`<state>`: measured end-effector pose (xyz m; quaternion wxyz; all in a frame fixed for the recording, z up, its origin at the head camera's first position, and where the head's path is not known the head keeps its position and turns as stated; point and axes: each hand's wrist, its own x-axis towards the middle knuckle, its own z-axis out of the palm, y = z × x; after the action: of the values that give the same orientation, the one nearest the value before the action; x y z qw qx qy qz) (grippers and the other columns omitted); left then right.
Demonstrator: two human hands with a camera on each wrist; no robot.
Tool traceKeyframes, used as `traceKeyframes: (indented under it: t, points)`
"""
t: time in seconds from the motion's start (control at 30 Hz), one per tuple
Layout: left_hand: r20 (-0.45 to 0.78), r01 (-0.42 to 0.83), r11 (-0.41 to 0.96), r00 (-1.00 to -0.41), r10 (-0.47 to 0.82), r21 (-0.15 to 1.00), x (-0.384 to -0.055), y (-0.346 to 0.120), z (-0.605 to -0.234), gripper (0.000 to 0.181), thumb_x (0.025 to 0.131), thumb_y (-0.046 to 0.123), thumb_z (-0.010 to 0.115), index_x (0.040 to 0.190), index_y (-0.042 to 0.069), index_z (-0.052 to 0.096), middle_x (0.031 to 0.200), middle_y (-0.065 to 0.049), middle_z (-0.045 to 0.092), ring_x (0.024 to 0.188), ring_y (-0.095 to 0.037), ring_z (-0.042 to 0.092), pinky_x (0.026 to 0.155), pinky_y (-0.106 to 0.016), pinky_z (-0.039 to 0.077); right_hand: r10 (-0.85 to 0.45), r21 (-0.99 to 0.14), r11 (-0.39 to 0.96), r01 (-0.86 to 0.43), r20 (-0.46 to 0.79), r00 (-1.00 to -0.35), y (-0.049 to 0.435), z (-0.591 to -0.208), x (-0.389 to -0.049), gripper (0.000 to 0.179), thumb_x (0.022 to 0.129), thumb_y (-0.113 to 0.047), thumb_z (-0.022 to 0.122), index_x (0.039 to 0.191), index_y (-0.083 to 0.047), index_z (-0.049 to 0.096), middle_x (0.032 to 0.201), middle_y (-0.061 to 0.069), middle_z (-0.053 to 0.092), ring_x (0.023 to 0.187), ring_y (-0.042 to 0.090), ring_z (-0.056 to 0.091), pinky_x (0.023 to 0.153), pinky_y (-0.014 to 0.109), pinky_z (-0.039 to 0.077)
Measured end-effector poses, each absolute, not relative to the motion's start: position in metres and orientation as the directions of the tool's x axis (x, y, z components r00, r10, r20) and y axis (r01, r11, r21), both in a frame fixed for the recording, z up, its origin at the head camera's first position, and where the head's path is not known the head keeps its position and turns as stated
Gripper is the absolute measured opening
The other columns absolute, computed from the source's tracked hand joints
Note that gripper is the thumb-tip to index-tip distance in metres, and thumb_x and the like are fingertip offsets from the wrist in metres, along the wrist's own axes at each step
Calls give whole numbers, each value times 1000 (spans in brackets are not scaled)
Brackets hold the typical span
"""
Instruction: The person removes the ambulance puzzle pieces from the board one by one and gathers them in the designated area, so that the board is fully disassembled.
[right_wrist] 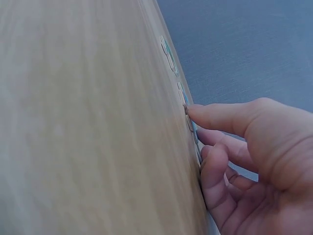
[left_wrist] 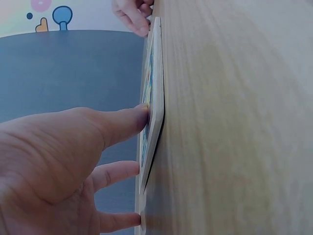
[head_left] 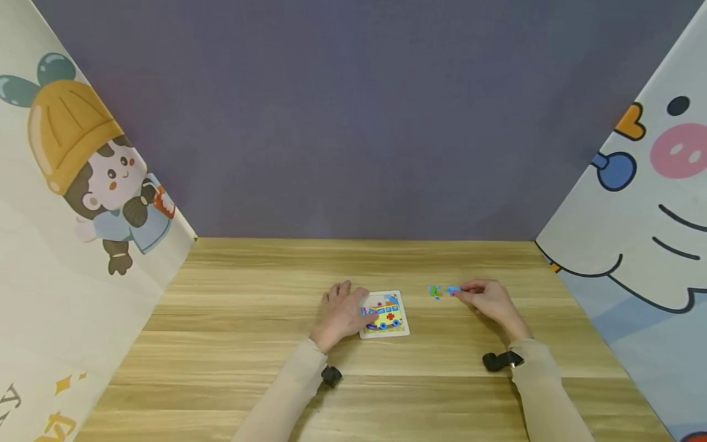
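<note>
red cross [head_left: 390,317] on the yellow van [head_left: 381,320] of the puzzle board [head_left: 385,335], grey "y" [head_left: 11,396] plus orange letters [head_left: 57,426], not fully legible, toward the left wall's [head_left: 50,331] lower edge

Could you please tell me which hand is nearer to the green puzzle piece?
The right hand is nearer: it touches the blue piece just right of the green puzzle piece. The left hand is farther left, its thumb on the ambulance puzzle board.

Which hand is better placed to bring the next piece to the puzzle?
Probably right: the right hand is at the loose pieces; the left hand has its thumb on the puzzle, away from them.
</note>
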<state>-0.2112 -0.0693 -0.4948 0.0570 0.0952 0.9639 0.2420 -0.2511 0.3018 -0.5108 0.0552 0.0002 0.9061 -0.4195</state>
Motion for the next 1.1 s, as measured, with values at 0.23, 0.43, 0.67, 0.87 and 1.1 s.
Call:
traceKeyframes:
  t: [0.23, 0.43, 0.67, 0.87, 1.1]
  points:
    - [-70, 157, 864, -974, 216, 478, -211, -71, -497, 63, 94, 51, 77, 147, 20, 63, 167, -25, 39, 155, -50, 31, 127, -72, 24, -55, -759, 649, 41, -100, -993, 301, -511, -249, 52, 99, -36, 77, 130, 5, 71, 107, 17, 73, 70, 16, 63, 57, 30, 56]
    - [-62, 172, 859, -971, 229, 482, -210, -72, -497, 62, 94, 50, 77, 147, 20, 63, 167, -26, 39, 155, -51, 31, 126, -73, 25, -15, -769, 637, 51, -78, -997, 300, -512, -250, 48, 102, -37, 73, 130, 2, 71, 115, 20, 74, 73, 15, 63, 58, 30, 57]
    - [-59, 187, 858, -968, 244, 479, -212, -73, -496, 61, 95, 50, 77, 147, 20, 64, 167, -25, 38, 155, -51, 30, 125, -73, 25, 24, -791, 611, 18, -4, -1000, 286, -505, -252, 41, 102, -34, 73, 127, -1, 74, 120, 21, 75, 81, 11, 64, 56, 29, 55]
    - [-63, 189, 857, -967, 248, 479, -213, -73, -497, 61, 95, 51, 77, 147, 21, 64, 168, -25, 38, 156, -51, 29, 125, -73, 25, -73, -820, 572, -21, -26, -997, 255, -502, -250, 36, 102, -31, 73, 124, -3, 74, 117, 19, 75, 78, 17, 64, 53, 30, 55]
    - [-61, 193, 859, -966, 251, 474, -213, -73, -497, 62, 95, 52, 77, 147, 21, 64, 167, -25, 39, 155, -50, 31, 125, -73, 25, -202, -860, 509, -27, -88, -975, 216, -503, -252, 32, 102, -26, 73, 125, -3, 74, 110, 16, 74, 68, 19, 62, 53, 29, 52]
